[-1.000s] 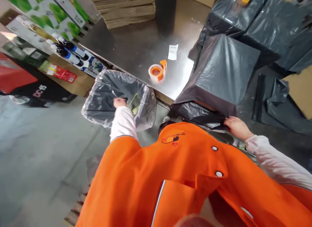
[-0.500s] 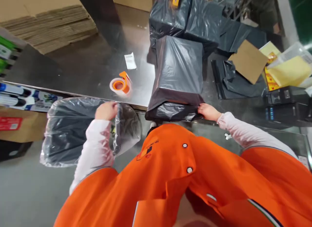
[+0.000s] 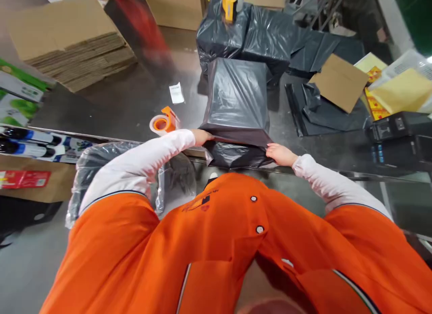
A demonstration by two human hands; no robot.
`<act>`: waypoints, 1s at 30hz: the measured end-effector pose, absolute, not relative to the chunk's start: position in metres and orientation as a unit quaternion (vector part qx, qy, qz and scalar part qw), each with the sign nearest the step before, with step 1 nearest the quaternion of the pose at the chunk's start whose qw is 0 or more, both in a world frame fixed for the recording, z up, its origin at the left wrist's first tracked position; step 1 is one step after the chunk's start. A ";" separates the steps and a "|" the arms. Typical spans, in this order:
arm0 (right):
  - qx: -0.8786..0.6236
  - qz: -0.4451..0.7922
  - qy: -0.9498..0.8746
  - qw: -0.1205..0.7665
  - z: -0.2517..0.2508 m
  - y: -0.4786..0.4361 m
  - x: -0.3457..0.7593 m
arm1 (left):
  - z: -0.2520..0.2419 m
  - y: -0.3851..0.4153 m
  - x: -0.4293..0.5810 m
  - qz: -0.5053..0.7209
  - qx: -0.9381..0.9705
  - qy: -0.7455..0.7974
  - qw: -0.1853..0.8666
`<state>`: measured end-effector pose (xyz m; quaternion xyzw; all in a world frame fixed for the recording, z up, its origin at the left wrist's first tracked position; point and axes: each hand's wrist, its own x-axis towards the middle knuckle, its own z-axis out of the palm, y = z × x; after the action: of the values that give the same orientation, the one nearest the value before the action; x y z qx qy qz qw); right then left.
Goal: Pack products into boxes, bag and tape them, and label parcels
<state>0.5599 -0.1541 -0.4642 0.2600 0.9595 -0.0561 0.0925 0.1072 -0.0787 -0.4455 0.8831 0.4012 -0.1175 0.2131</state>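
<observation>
Folding the black plastic bag's loose end (image 3: 232, 154), left hand (image 3: 201, 136) and right hand (image 3: 281, 154) apart, gripping its edges; taping looks next.

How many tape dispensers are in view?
2: an orange tape dispenser on the steel table, and a yellow tape dispenser atop the black bagged parcels. Others may be hidden.

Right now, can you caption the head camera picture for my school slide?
Left hand and right hand hold a dark grey plastic-wrapped parcel on a steel table.
</observation>
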 end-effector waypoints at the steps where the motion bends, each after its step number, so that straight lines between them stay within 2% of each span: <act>1: 0.259 -0.062 0.960 0.086 -0.466 -0.154 0.561 | -0.446 -0.078 0.096 -0.165 0.877 0.399 0.210; 3: 0.253 -0.074 0.962 0.075 -0.471 -0.151 0.564 | -0.445 -0.079 0.083 -0.229 0.875 0.383 0.187; 6: 0.242 -0.079 0.965 0.069 -0.478 -0.146 0.570 | -0.445 -0.081 0.077 -0.244 0.890 0.358 0.144; 11: 0.233 -0.095 0.966 0.056 -0.485 -0.139 0.582 | -0.450 -0.085 0.056 -0.147 0.897 0.367 0.197; 15: 0.285 -0.146 0.947 0.021 -0.486 -0.133 0.589 | -0.459 -0.088 0.028 -0.086 0.895 0.377 0.222; 18: 0.401 -0.201 0.892 -0.059 -0.490 -0.126 0.589 | -0.464 -0.089 0.013 -0.034 0.890 0.385 0.241; 23: 0.614 -0.283 0.691 -0.256 -0.499 -0.117 0.579 | -0.468 -0.094 0.015 0.132 0.797 0.494 0.321; 26: 0.644 -0.337 0.601 -0.333 -0.504 -0.108 0.566 | -0.468 -0.095 0.026 0.202 0.713 0.578 0.341; 30: 0.637 -0.431 0.473 -0.430 -0.516 -0.082 0.532 | -0.461 -0.071 0.044 0.221 0.625 0.670 0.335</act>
<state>0.5316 -0.0819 -0.5155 0.6371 0.4729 -0.4306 -0.4302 0.0436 -0.0710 -0.4615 0.6246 0.6697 0.2214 0.3353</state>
